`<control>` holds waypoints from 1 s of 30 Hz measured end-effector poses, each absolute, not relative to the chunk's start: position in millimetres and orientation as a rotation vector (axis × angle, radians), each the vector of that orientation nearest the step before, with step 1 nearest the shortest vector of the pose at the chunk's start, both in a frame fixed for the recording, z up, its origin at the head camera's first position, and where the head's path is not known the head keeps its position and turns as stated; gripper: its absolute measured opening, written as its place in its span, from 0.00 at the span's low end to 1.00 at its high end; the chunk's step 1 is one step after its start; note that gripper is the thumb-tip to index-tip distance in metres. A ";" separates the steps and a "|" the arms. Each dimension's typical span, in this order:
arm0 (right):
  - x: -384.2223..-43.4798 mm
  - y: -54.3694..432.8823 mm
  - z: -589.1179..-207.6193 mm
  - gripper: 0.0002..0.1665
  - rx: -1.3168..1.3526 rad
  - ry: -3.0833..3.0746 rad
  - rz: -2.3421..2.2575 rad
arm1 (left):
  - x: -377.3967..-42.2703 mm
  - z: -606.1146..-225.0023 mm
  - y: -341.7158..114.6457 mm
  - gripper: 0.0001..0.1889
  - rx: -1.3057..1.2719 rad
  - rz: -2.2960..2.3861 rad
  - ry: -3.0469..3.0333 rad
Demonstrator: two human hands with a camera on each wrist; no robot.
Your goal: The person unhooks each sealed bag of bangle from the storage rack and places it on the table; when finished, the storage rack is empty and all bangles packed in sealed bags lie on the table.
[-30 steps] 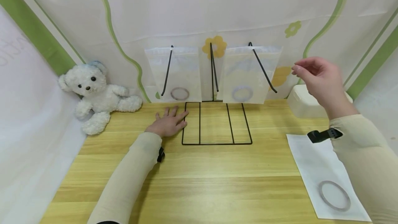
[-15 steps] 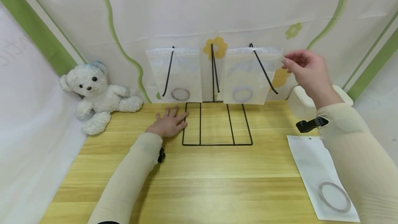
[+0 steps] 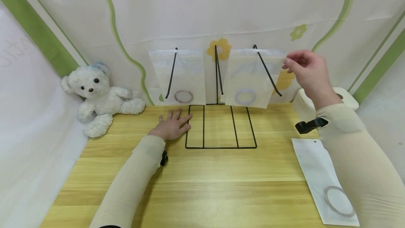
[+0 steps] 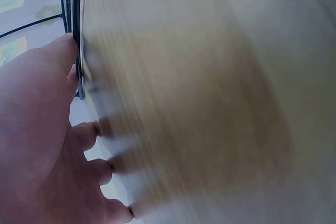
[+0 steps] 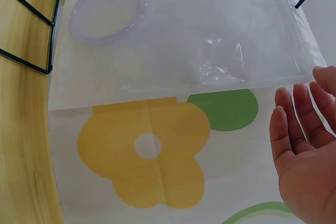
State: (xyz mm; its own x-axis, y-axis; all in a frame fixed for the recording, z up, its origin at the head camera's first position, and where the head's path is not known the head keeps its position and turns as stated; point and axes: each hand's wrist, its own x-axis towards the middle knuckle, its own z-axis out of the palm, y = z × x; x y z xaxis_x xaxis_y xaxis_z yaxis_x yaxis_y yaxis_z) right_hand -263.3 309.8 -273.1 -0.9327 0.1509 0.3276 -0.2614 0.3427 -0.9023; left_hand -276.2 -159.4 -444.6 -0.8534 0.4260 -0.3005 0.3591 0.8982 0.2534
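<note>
My right hand (image 3: pixel 311 73) pinches the upper right edge of a clear plastic zip bag (image 3: pixel 250 76) between thumb and forefinger; the other fingers are loosely bent in the right wrist view. The bag hangs from the right hook of a black wire rack (image 3: pixel 220 147) and holds a pale lilac ring (image 5: pixel 107 13). A second bag (image 3: pixel 180 75), with a pinkish ring (image 3: pixel 183 96) in it, hangs from the left hook. My left hand (image 3: pixel 171 126) lies with spread fingers on the table, its fingertips at the left side of the rack's base.
On the right of the wooden table (image 3: pixel 227 185) lies a white zip bag (image 3: pixel 311 171) with a ring, partly under my right forearm. A white box (image 3: pixel 346 97) stands behind that arm. A white teddy bear (image 3: pixel 101 97) sits at the back left. A printed cloth hangs behind the rack.
My right hand has moved left to the right-hand bag and grips its edge. That bag has swung slightly, its bottom shifting left. The left hand stays in place.
</note>
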 end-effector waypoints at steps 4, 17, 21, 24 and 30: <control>-265.1 308.6 -272.7 0.07 0.099 -2.240 1.620 | -277.2 -445.4 -160.8 0.35 0.572 0.283 2.704; -266.1 304.5 -268.0 0.04 0.150 -2.104 1.754 | -287.9 -460.7 -165.4 0.35 0.560 0.286 2.701; -265.8 304.3 -265.8 0.05 0.150 -2.126 1.726 | -285.8 -458.2 -164.6 0.35 0.554 0.301 2.704; -265.6 304.3 -264.7 0.06 0.154 -2.130 1.710 | -284.7 -456.5 -164.2 0.35 0.555 0.299 2.705; -266.7 303.0 -264.8 0.06 0.161 -2.072 1.736 | -286.1 -457.2 -163.7 0.35 0.554 0.285 2.704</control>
